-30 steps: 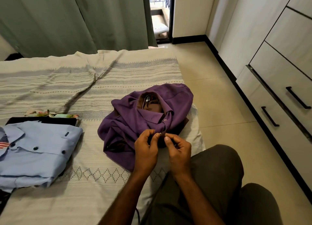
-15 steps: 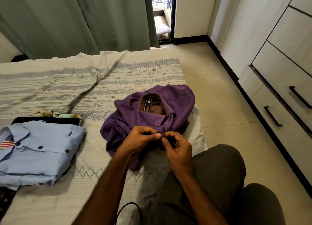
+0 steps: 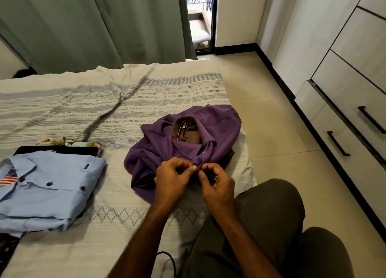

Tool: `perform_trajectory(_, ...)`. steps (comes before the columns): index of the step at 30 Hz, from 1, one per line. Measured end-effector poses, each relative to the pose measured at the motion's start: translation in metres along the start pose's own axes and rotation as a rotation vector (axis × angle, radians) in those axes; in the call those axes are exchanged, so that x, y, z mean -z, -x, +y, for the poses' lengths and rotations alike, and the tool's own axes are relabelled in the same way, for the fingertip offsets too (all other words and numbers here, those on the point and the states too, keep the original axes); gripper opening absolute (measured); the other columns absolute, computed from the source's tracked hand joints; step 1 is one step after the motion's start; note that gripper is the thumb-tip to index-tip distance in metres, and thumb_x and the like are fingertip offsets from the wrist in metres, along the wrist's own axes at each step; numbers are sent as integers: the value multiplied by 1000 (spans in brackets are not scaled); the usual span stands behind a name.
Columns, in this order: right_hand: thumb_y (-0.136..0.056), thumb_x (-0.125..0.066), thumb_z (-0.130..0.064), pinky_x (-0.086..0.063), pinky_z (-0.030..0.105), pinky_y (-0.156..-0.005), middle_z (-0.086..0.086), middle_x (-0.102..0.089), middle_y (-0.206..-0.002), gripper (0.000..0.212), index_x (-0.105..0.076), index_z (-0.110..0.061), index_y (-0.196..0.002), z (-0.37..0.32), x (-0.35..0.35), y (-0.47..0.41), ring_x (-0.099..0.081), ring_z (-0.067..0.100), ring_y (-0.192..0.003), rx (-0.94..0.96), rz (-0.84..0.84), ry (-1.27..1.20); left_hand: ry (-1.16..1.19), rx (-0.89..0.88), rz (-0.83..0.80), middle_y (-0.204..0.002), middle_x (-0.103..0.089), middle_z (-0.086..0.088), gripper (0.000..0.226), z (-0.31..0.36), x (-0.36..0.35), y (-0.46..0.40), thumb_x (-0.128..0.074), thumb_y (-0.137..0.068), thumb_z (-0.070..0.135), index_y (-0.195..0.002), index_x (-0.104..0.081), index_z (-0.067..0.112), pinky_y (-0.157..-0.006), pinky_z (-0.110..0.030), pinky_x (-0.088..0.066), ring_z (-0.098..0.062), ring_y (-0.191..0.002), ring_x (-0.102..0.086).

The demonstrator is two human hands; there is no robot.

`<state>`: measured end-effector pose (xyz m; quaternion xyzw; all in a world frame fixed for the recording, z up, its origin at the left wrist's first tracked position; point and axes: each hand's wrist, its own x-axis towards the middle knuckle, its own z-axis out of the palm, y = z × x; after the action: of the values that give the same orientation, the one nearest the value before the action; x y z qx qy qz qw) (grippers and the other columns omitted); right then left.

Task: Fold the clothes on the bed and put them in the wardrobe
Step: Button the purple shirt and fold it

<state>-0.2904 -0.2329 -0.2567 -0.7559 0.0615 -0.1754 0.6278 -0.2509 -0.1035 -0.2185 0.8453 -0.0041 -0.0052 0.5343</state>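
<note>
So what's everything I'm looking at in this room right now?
purple shirt: one, purple with a brown lining, crumpled near the bed's right edge
blue shirt: one, light blue, folded, left side of the bed
black item: one, flat, under the blue shirt's far edge
floral cloth: one, multicoloured, behind the black item
bed: one, cream striped cover
curtain: one, green, behind the bed
wardrobe: one, pale with black handles, on the right
left hand: one, pinching the purple shirt's front edge
right hand: one, pinching the same edge
</note>
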Motion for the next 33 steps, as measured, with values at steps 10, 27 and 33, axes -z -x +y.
perform_trajectory(10, -92, -68, -19, -58, 25, -75, -5, -71, -92, 8, -71, -17, -100, 2, 0, -1, -68, 7, -86, 56, 51, 94, -67, -43, -86, -81, -74, 5, 11, 4, -1, 3, -69, -93, 19, -88, -78, 17, -76, -46, -60, -11, -77, -70)
perform_trajectory(27, -94, -68, -26, -59, 34, -70, -9, -71, -88, 8, -71, -19, -96, -6, -1, 4, -70, 12, -82, 11, 90, 23, 397, 97, -160, -83, -72, -19, 21, 3, -8, 9, -63, -97, 17, -88, -73, 1, -75, -38, -58, -29, -80, -70)
perform_trajectory(33, -91, -70, -19, -58, 26, -68, -9, -70, -83, 1, -70, -18, -91, -7, -1, 3, -68, 14, -78, -107, 43, -57, 266, 56, -163, -68, -50, -11, 34, -9, -23, 8, -52, -105, 18, -79, -53, -4, -61, -38, -40, -20, -64, -44)
